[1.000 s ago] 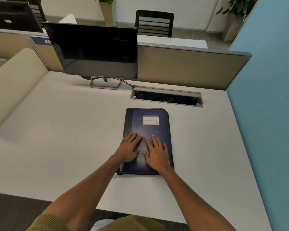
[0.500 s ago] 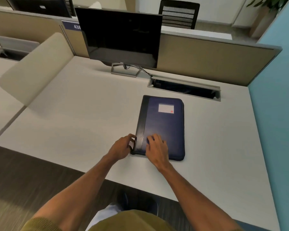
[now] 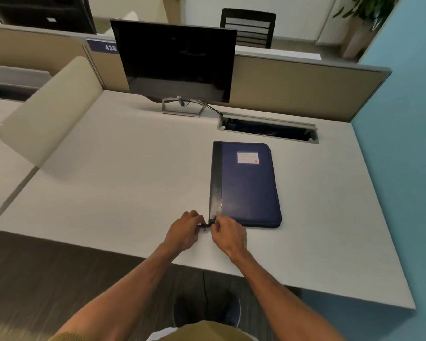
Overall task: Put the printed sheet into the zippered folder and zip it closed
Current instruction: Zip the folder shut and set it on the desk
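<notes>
Two hands meet at the same corner. The left hand [image 3: 185,230] has its fingers curled in tight, and thumb and forefinger appear to pinch the small dark zipper pull [image 3: 206,226] that pokes out just right of its fingertips. Touching the pull from the other side, the right hand [image 3: 229,234] also has its fingers curled narrow. They nip the near spine corner of the zippered folder [image 3: 247,190], which lies flat and closed on the desk [image 3: 123,193] and stretches away beyond the right fingertips. The printed sheet shows nowhere, so it is either inside or out of view; I cannot tell which. My reading is that the zip is the step in hand, with the slider at the end of its track. The next move calls for the right fingers to pin that corner down while the left draws the pull steadily along the teeth, without lifting the cover.
</notes>
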`<state>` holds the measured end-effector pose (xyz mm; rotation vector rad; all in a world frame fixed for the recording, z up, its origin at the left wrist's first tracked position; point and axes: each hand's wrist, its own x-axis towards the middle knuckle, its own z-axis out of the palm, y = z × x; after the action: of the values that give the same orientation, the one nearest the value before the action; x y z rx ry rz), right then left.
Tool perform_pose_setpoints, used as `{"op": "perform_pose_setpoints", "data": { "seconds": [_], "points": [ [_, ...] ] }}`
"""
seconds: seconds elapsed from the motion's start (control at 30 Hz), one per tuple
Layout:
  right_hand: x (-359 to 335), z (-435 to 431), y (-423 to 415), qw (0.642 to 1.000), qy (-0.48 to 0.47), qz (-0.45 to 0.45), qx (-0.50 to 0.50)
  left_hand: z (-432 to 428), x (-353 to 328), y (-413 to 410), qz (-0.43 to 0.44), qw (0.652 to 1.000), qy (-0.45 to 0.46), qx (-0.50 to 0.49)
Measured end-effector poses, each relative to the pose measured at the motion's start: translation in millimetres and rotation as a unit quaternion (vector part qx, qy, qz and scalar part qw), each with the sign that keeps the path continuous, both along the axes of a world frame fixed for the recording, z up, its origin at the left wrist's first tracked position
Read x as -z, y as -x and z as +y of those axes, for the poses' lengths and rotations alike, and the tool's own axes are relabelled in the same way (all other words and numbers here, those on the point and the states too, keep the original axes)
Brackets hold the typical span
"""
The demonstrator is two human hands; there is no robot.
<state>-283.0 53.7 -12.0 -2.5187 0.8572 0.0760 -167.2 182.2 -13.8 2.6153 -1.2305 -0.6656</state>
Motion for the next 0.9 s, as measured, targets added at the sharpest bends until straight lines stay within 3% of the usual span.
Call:
{"op": "perform_pose_setpoints", "data": {
  "seconds": [0.17, 0.37, 0.9],
  "points": [
    [6.9, 22.1, 7.3, 0.99, -0.116, 0.022, 0.081, -0.5, 2.4, 5.8, 0.033, 0.999, 0.025, -0.034],
    [7.8, 36.4, -0.9, 0.978, -0.161, 0.006, 0.135, 2.1, 3.4, 8.8, 0.045, 0.997, 0.043, -0.039],
    [15.6, 35.4, -5.0, 0.972, -0.143, -0.028, 0.186, -5.8, 3.8, 4.0, 0.021, 1.0, 0.014, -0.01]
  ]
}}
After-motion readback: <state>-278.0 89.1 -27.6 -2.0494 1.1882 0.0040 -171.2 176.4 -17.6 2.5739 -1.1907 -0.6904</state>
